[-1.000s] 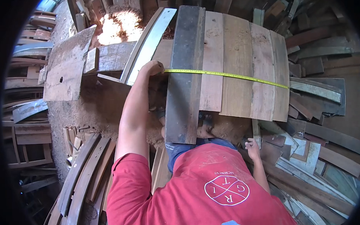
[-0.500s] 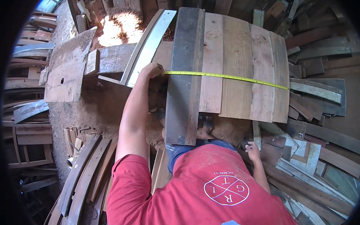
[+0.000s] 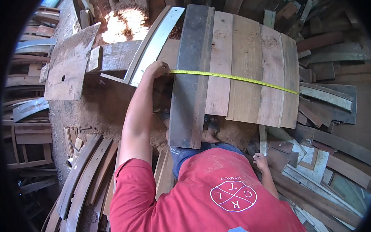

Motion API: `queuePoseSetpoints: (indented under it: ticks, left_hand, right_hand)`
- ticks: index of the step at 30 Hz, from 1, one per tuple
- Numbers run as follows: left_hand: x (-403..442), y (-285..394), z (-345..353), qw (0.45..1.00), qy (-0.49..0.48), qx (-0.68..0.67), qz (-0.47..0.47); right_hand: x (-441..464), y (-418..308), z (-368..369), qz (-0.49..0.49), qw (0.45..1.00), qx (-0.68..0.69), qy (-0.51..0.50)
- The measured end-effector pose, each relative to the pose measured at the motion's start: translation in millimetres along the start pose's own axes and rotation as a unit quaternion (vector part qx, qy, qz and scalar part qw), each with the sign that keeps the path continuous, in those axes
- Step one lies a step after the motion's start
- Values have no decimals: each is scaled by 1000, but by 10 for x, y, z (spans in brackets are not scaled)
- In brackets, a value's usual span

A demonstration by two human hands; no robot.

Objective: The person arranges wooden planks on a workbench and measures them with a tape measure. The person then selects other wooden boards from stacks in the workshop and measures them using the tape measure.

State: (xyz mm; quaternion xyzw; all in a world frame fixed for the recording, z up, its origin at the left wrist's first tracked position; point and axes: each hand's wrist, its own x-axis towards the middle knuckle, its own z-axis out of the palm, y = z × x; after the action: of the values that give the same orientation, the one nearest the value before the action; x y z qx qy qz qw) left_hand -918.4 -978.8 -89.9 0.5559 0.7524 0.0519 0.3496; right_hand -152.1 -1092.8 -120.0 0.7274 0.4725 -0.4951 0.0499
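Left arm (image 3: pixel 135 113) stretches forward, left grip (image 3: pixel 161 68) clenched — right arm (image 3: pixel 269 182) lower, right grip (image 3: pixel 260 161) curled

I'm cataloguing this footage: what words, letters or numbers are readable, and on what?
"MCMXCVI": red shirt.
"R", "T", "G": white circle on the same shirt; a fourth letter is unclear.
Yellow tape measure: markings too small to read.
Blue garment: whitish marks, too small to read.
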Motion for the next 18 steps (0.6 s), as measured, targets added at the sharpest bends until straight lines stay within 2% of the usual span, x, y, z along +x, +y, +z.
queuePoseSetpoints:
  ticks: [4,6,7,9,13,15,16,18]
  left_hand:
    - [-53,10,21,999,9,-33,10]
    - [-69,-59,77,990,36,-78,110]
    - [-80,-43,111,990,35,-78,114]
    - [-180,43,172,992,48,-103,60]
    - [-273,302,206,991,28,-113,71]
    - [-367,288,287,993,13,-120,5]
    - [-399,316,324,993,7,-116,15]
    - [-458,425,385,992,44,-122,-1]
  right_hand:
    - [18,-63,45,-3,1000,5,1]
    - [62,-181,87,-26,999,-11,-22]
    - [63,-267,101,-34,999,-18,-20]
    - [129,-385,146,-45,999,-18,-24]
    - [326,-455,210,-81,997,-6,-19]
    - [366,-524,236,-86,996,-3,-16]
    - [367,-547,227,-84,996,-12,-15]
    - [354,-505,213,-77,997,-12,-8]
